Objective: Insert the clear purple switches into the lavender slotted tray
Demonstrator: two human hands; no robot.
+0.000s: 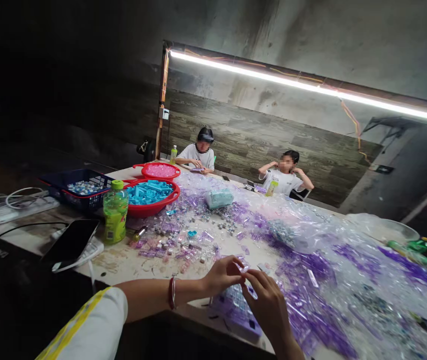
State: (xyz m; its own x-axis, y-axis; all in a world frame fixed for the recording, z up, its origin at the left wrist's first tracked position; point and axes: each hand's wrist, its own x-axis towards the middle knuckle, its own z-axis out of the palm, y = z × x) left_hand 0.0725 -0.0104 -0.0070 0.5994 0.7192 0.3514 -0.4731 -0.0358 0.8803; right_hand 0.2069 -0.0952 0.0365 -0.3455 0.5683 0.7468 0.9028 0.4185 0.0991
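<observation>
My left hand, with bracelets at its wrist, meets my right hand over the near table edge. Between their pinched fingertips is a small clear, lilac-tinted plastic piece; its exact kind is too small to make out. Below the hands lies a translucent purple block with rows of clear squares on top, partly hidden by my right hand. Loose purple plastic pieces are heaped just right of my right hand. Small silvery and pink pieces lie scattered beyond my left hand.
At the left stand a green-capped bottle, a phone, a dark basket, a red colander of blue pieces and another of pink ones. Two people sit across the table. A tube light hangs above.
</observation>
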